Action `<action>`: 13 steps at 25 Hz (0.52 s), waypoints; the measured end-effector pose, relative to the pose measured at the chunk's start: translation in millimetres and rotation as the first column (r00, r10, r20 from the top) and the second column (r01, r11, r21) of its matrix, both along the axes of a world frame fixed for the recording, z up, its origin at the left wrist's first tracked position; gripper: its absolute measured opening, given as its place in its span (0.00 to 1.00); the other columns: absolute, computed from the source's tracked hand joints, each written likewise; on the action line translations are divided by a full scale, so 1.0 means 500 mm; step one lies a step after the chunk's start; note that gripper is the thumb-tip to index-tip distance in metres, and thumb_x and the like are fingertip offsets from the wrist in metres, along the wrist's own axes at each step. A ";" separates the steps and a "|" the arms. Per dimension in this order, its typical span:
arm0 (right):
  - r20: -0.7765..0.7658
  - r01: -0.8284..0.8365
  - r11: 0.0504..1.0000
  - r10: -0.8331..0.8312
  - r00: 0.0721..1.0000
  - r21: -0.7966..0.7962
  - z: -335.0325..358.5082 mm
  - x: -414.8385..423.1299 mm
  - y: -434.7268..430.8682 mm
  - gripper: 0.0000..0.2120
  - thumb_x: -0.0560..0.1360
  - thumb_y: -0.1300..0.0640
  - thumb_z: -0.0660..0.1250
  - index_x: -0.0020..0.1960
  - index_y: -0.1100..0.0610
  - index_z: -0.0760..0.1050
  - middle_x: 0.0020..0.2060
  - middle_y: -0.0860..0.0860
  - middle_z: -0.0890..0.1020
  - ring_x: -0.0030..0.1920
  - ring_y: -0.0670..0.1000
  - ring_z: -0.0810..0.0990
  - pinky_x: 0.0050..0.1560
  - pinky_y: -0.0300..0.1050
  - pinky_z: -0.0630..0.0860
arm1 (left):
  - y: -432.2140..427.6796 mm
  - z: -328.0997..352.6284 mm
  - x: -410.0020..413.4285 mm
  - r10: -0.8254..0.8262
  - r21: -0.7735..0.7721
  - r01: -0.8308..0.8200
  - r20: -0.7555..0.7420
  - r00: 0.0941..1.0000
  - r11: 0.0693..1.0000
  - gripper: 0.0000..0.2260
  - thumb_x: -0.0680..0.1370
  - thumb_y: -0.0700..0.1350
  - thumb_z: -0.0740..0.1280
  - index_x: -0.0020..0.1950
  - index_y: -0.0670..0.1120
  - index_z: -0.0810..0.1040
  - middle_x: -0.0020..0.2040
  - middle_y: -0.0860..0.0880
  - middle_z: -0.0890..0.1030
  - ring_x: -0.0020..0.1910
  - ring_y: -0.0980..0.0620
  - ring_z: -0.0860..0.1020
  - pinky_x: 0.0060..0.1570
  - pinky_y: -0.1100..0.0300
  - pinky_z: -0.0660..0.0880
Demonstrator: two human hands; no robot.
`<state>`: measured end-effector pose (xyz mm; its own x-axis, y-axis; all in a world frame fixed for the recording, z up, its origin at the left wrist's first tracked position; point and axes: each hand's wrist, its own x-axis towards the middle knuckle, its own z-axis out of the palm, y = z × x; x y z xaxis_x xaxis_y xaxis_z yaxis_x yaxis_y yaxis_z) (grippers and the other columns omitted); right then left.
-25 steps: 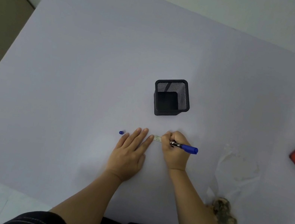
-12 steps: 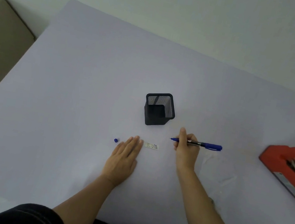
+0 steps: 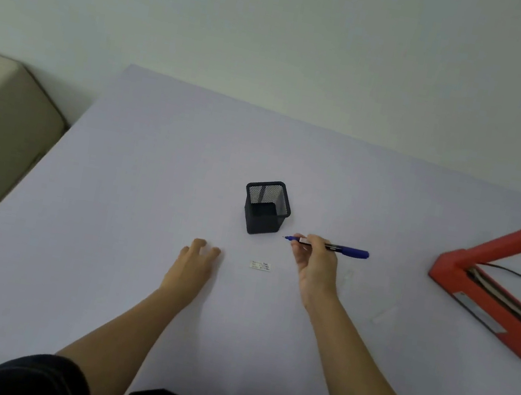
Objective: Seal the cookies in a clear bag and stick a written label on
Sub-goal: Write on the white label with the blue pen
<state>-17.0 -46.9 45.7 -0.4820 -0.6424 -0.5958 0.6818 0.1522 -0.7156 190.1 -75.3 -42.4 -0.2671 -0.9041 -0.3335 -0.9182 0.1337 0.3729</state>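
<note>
A blue marker pen with a black barrel is pinched level in the closed fingers of the right hand, its uncapped tip pointed left toward the square black mesh pen holder; the left hand is laid flat with fingers spread on the pale lilac table, gripping nothing; between the two hands, touching neither, the small white written label lies flat; a red sealing machine is seen at the right edge; the bag of cookies is out of view.
</note>
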 end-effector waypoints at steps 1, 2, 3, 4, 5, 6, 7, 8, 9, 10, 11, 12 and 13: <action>-0.013 -0.018 1.000 0.018 1.000 -0.008 0.010 -0.001 0.008 0.08 0.77 0.64 0.61 0.40 0.61 0.73 0.38 0.55 0.80 0.31 0.44 0.82 0.34 0.33 0.79 | 0.007 0.002 -0.001 0.045 0.052 -0.041 -0.075 0.996 0.998 0.10 0.79 0.42 0.56 0.57 0.41 0.73 0.57 0.42 0.72 0.49 0.43 0.72 0.44 0.54 0.71; -0.046 -0.052 0.999 0.052 0.998 0.000 0.018 -0.002 0.014 0.08 0.78 0.62 0.61 0.40 0.60 0.74 0.38 0.54 0.81 0.33 0.44 0.82 0.36 0.33 0.79 | 0.013 0.004 -0.001 0.084 0.060 -0.077 -0.126 0.988 0.995 0.08 0.79 0.41 0.56 0.51 0.39 0.74 0.50 0.43 0.74 0.46 0.45 0.71 0.41 0.57 0.68; -0.087 -0.094 0.995 0.095 0.992 0.020 0.022 -0.003 0.018 0.08 0.78 0.60 0.62 0.41 0.60 0.75 0.38 0.53 0.82 0.35 0.44 0.82 0.38 0.33 0.79 | 0.015 0.004 -0.002 0.116 0.038 -0.111 -0.175 0.978 0.993 0.07 0.79 0.39 0.58 0.48 0.40 0.75 0.47 0.44 0.74 0.44 0.46 0.72 0.39 0.60 0.67; -0.131 -0.124 0.992 0.127 0.983 0.032 0.028 -0.007 0.026 0.08 0.78 0.59 0.63 0.41 0.59 0.76 0.38 0.52 0.82 0.37 0.44 0.82 0.40 0.34 0.79 | 0.019 0.010 -0.009 0.138 0.000 -0.142 -0.219 0.966 0.990 0.07 0.78 0.37 0.60 0.48 0.40 0.78 0.47 0.45 0.75 0.44 0.48 0.72 0.41 0.62 0.66; -0.167 -0.142 0.989 0.145 0.975 0.029 0.035 -0.014 0.033 0.08 0.78 0.58 0.63 0.42 0.59 0.76 0.38 0.51 0.81 0.39 0.45 0.82 0.42 0.34 0.78 | 0.021 0.027 -0.021 0.166 -0.043 -0.187 -0.290 0.942 0.981 0.07 0.77 0.37 0.62 0.49 0.40 0.80 0.48 0.46 0.77 0.44 0.50 0.73 0.45 0.64 0.67; -0.190 -0.153 0.988 0.153 0.970 0.011 0.043 -0.020 0.037 0.07 0.78 0.58 0.63 0.42 0.59 0.76 0.38 0.50 0.81 0.40 0.45 0.81 0.43 0.34 0.78 | 0.019 0.054 -0.037 0.203 -0.051 -0.237 -0.363 0.910 0.970 0.08 0.76 0.37 0.63 0.51 0.41 0.81 0.49 0.47 0.77 0.43 0.52 0.74 0.47 0.65 0.67; -0.200 -0.159 0.987 0.153 0.968 -0.011 0.050 -0.026 0.038 0.07 0.78 0.59 0.63 0.42 0.58 0.76 0.38 0.50 0.80 0.40 0.44 0.81 0.43 0.33 0.77 | 0.015 0.086 -0.056 0.260 0.002 -0.290 -0.450 0.854 0.957 0.08 0.76 0.37 0.64 0.51 0.43 0.81 0.48 0.48 0.78 0.43 0.53 0.76 0.48 0.64 0.69; -0.197 -0.158 0.987 0.148 0.969 -0.037 0.057 -0.030 0.039 0.05 0.77 0.60 0.64 0.43 0.58 0.75 0.38 0.49 0.80 0.40 0.44 0.81 0.42 0.33 0.77 | 0.011 0.121 -0.075 0.328 0.108 -0.325 -0.550 0.768 0.940 0.08 0.76 0.37 0.65 0.51 0.44 0.81 0.48 0.49 0.79 0.42 0.53 0.78 0.49 0.62 0.73; -0.187 -0.153 0.986 0.140 0.972 -0.060 0.065 -0.033 0.037 0.03 0.77 0.60 0.64 0.45 0.58 0.74 0.39 0.50 0.80 0.39 0.43 0.81 0.41 0.33 0.77 | 0.009 0.152 -0.091 0.409 0.257 -0.321 -0.652 0.638 0.911 0.07 0.76 0.37 0.65 0.51 0.45 0.81 0.46 0.48 0.81 0.42 0.52 0.80 0.49 0.60 0.76; -0.177 -0.144 0.986 0.128 0.976 -0.080 0.071 -0.033 0.036 0.01 0.77 0.61 0.64 0.47 0.58 0.73 0.39 0.50 0.80 0.38 0.43 0.82 0.40 0.33 0.77 | 0.010 0.182 -0.105 0.478 0.387 -0.280 -0.726 0.495 0.879 0.07 0.76 0.37 0.66 0.51 0.45 0.80 0.45 0.46 0.81 0.41 0.51 0.81 0.50 0.58 0.78; -0.178 -0.140 0.986 0.121 0.977 -0.096 0.077 -0.032 0.036 0.02 0.77 0.61 0.65 0.48 0.58 0.72 0.40 0.51 0.81 0.38 0.43 0.83 0.40 0.33 0.78 | 0.012 0.207 -0.116 0.503 0.441 -0.244 -0.764 0.404 0.864 0.06 0.76 0.37 0.66 0.50 0.44 0.80 0.43 0.45 0.82 0.41 0.50 0.82 0.49 0.58 0.79; -0.187 -0.148 0.983 0.126 0.974 -0.107 0.082 -0.031 0.037 0.03 0.77 0.61 0.65 0.48 0.58 0.71 0.40 0.51 0.81 0.39 0.43 0.83 0.40 0.33 0.78 | 0.013 0.227 -0.125 0.502 0.445 -0.233 -0.784 0.366 0.865 0.05 0.76 0.37 0.66 0.49 0.45 0.80 0.43 0.44 0.82 0.42 0.49 0.82 0.49 0.58 0.79; -0.202 -0.161 0.980 0.136 0.970 -0.114 0.087 -0.028 0.038 0.03 0.77 0.61 0.65 0.49 0.59 0.71 0.41 0.51 0.81 0.39 0.43 0.83 0.41 0.33 0.78 | 0.015 0.244 -0.132 0.499 0.445 -0.227 -0.798 0.339 0.866 0.04 0.76 0.37 0.67 0.48 0.45 0.80 0.43 0.44 0.82 0.42 0.49 0.82 0.49 0.59 0.79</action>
